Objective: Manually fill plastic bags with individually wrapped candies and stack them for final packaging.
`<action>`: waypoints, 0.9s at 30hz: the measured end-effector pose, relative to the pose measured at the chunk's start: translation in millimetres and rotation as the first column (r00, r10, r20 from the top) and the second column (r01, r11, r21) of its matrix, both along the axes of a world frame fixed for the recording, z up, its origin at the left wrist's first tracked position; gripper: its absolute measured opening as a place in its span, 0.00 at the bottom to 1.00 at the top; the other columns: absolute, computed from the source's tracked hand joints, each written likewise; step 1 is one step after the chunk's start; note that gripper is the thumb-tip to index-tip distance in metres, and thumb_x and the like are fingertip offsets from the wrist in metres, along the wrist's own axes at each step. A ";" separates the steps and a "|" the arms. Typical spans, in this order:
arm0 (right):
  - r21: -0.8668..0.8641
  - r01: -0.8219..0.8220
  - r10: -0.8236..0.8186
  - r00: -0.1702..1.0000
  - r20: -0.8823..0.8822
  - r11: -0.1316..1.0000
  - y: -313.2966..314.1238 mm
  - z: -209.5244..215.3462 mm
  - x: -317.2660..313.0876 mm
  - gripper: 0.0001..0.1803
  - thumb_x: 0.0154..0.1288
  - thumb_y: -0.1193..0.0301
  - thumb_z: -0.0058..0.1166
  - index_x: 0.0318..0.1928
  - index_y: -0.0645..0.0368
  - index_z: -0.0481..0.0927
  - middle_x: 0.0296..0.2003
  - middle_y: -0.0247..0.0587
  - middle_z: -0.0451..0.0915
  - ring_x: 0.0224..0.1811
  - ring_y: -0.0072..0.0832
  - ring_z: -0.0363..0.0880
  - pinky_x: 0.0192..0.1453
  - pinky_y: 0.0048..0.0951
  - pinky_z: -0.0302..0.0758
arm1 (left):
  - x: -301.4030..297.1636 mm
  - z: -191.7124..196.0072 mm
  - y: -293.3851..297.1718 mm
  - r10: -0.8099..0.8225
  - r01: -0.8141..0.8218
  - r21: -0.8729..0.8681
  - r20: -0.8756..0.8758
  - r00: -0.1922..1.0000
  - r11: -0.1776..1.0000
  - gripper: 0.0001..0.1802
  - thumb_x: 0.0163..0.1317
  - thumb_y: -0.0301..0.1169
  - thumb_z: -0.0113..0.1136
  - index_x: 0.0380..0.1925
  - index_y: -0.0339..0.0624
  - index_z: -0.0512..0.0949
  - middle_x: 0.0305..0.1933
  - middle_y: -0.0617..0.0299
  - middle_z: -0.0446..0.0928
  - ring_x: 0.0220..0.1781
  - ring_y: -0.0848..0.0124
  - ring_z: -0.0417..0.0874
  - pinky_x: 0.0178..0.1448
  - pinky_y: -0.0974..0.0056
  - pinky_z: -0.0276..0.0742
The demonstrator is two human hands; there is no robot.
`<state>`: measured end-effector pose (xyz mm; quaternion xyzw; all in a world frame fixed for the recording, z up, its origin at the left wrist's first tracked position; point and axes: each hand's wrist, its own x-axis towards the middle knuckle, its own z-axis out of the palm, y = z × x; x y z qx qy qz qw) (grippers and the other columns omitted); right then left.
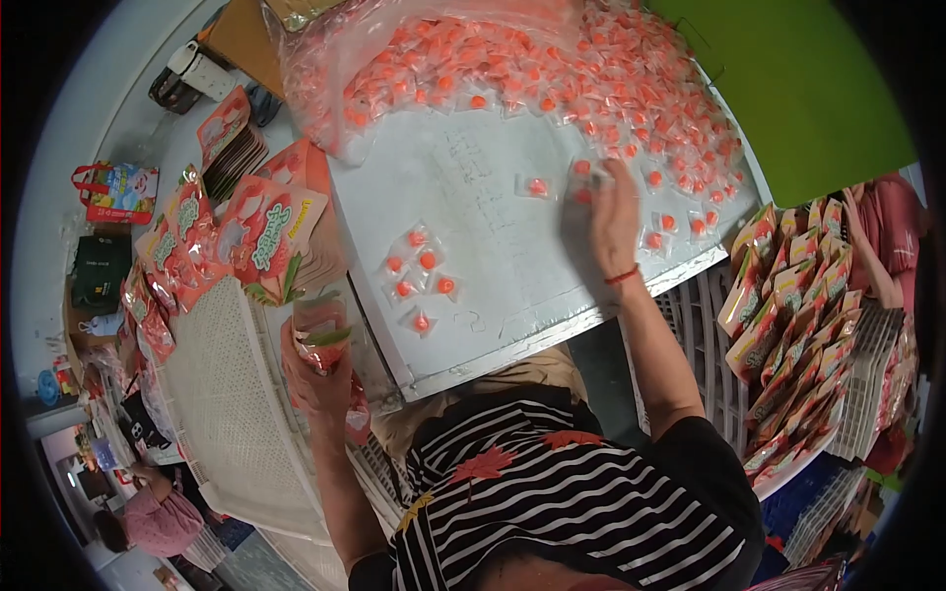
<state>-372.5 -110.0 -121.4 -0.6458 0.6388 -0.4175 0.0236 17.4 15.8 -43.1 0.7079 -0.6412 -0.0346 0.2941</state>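
Note:
My left hand (317,382) is closed around a red and green printed pouch (325,333), held upright beside the table's left edge with its top gaping. On the white tabletop (473,286), my right hand (615,222) reaches down with its fingers stretched over small clear-wrapped red candies (581,168). One wrapped candy (537,186) lies just left of those fingers. A small group of candies (427,260) sits apart on the left part of the tabletop. Along the far side spreads a large heap of the same candies (512,59), partly under a clear plastic bag (345,74).
Flat printed pouches (266,227) are stacked left of the table, above a white plastic basket (222,384). At the right stands a crate of filled pouches (793,305). A green board (798,98) borders the far right. Other people (163,517) are nearby.

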 end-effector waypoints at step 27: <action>0.058 -0.225 0.163 0.838 0.521 0.973 -34.4 6.7 -15.6 0.12 0.68 0.65 0.49 0.43 0.62 0.78 0.37 0.42 0.81 0.40 0.33 0.80 0.47 0.26 0.75 | 4.2 5.9 -0.2 0.012 -0.012 -0.048 -0.005 1.000 0.999 0.40 0.47 0.28 0.70 0.60 0.41 0.62 0.53 0.48 0.73 0.53 0.50 0.76 0.56 0.54 0.71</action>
